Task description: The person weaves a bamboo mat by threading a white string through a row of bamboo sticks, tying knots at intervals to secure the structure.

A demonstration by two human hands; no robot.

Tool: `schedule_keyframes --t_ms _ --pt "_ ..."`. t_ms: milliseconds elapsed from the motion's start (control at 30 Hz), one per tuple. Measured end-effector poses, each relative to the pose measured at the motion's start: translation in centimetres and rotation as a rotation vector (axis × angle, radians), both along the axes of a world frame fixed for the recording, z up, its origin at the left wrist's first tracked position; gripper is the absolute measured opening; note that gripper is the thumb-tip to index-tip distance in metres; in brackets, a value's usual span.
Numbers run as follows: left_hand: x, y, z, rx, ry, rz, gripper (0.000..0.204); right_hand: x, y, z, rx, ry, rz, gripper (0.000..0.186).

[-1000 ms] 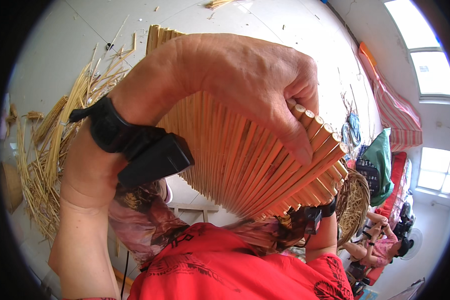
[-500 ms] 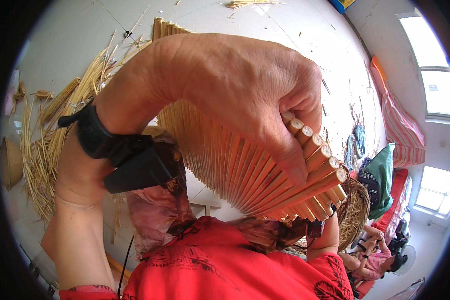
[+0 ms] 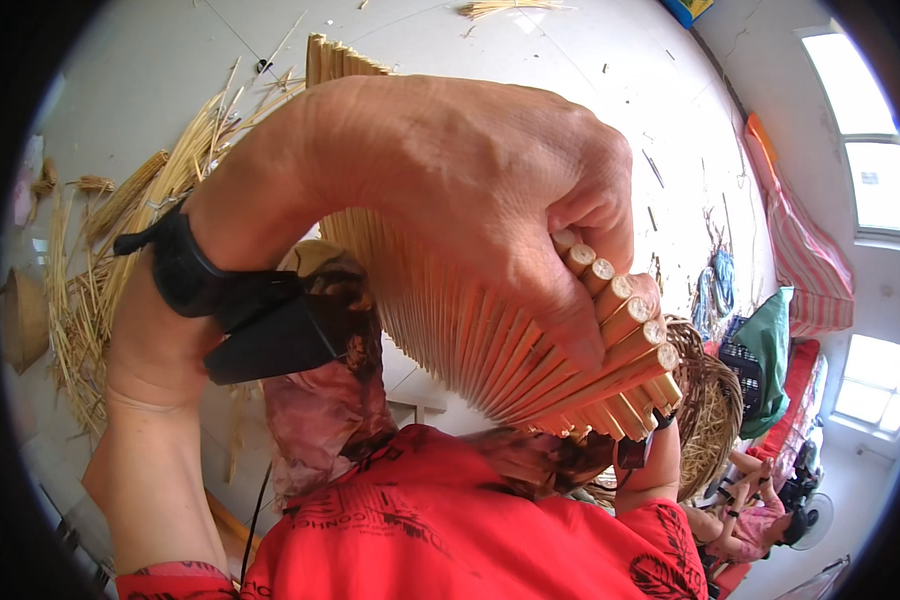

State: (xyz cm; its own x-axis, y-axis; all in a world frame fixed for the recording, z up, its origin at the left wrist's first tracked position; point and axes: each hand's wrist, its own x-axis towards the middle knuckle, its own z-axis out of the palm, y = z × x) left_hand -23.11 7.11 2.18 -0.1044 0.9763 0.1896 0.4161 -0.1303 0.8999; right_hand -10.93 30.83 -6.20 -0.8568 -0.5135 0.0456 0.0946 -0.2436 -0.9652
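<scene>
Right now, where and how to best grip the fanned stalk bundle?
Grip the fanned stalk bundle probably by its thick cut ends, from over the top, thumb on the near face, as the left hand does: they jut out in a row.

Left grip (image 3: 500,180) clasps the right end of a fanned row of stalks (image 3: 460,345), thumb (image 3: 573,338) on near side. Loose straw (image 3: 90,330) lies on the floor (image 3: 410,45), left; wicker basket (image 3: 732,400), right.

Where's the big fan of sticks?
In the head view's middle: the left hand grips the fan of sticks, pictured just above the red shirt.
</scene>
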Motion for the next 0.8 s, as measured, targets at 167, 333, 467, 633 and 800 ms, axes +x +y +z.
schedule_keyframes --t_ms 167,333,467,633,800 --pt "0.7 -0.4 0.6 -0.017 0.095 0.009 0.015 0.8 -0.4 1.0 -0.001 -0.229 -0.019 0.013" --pt "1.3 -0.5 1.0 -0.113 0.015 0.031 0.028 0.4 -0.3 1.0 0.101 -0.255 0.015 0.010" --pt "1.5 -0.9 0.8 -0.096 -0.044 0.041 0.027 0.3 -1.4 1.9 0.098 0.054 -0.074 0.008" --pt "1.8 -0.7 1.6 -0.160 0.022 0.006 0.028 0.2 -1.1 2.5 0.158 0.061 0.007 0.008" --pt "2.2 -1.0 0.9 -0.097 0.073 0.053 0.027 -0.1 -0.7 1.1 0.099 0.039 0.104 0.008"
